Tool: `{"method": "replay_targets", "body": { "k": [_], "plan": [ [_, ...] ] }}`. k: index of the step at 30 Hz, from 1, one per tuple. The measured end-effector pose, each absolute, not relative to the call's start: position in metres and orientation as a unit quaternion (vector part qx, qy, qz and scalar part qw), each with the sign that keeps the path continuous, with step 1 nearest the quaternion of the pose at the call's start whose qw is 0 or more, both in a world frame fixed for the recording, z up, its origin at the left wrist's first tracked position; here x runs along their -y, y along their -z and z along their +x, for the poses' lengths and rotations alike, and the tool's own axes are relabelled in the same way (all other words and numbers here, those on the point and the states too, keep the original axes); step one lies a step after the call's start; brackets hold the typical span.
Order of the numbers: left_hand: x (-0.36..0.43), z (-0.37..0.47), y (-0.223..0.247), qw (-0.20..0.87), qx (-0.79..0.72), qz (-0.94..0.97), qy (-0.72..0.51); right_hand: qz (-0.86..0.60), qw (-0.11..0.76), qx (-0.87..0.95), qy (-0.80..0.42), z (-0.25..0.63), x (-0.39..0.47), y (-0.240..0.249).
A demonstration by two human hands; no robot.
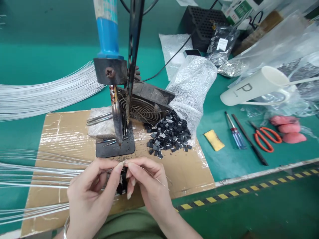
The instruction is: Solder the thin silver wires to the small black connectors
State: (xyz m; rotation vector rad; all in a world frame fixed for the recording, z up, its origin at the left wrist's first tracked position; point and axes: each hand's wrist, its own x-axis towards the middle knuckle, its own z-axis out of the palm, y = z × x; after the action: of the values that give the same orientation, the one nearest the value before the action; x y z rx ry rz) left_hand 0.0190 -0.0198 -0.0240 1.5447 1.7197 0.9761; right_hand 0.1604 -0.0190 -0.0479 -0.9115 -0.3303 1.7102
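Observation:
My left hand [93, 196] and my right hand [149, 182] meet over the near part of the cardboard [186, 172], fingertips almost touching. Both hands are closed in a pinch on a thin wire [159, 181] that runs out past my right fingers. Small black pieces [122, 182] lie between and below the hands, partly covered by the fingers. White wires [50, 172] stretch from the left edge to my left hand. Just beyond my hands, a soldering iron [117, 122] hangs in a stand, tip down over a black plate [117, 149].
A fan [144, 106] and a pile of black connectors [169, 132] stand behind and to the right. Farther right are a yellow sponge [214, 140], a screwdriver [238, 136], orange-handled pliers [267, 137] and a white cup [256, 87]. A wire bundle [50, 98] lies at left.

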Motion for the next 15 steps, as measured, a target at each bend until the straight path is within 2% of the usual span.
{"method": "replay_targets", "body": {
  "k": [4,7,9,11,15],
  "plan": [
    [0.011,0.014,0.021,0.318,-0.649,0.594,-0.355,-0.401,0.579,0.211,-0.678,0.186,0.022,0.050],
    [0.004,0.015,0.014,0.346,-0.644,0.566,-0.380,-0.525,0.590,0.320,-0.523,0.220,0.025,0.052],
    [0.000,0.017,0.012,0.359,-0.646,0.550,-0.390,-0.649,0.529,0.409,-0.362,0.239,0.026,0.054],
    [-0.001,0.017,0.012,0.361,-0.645,0.553,-0.383,-0.693,0.454,0.501,-0.251,0.250,0.026,0.057],
    [0.000,0.012,0.015,0.350,-0.644,0.574,-0.365,-0.691,0.385,0.579,-0.199,0.254,0.025,0.065]
  ]
}}
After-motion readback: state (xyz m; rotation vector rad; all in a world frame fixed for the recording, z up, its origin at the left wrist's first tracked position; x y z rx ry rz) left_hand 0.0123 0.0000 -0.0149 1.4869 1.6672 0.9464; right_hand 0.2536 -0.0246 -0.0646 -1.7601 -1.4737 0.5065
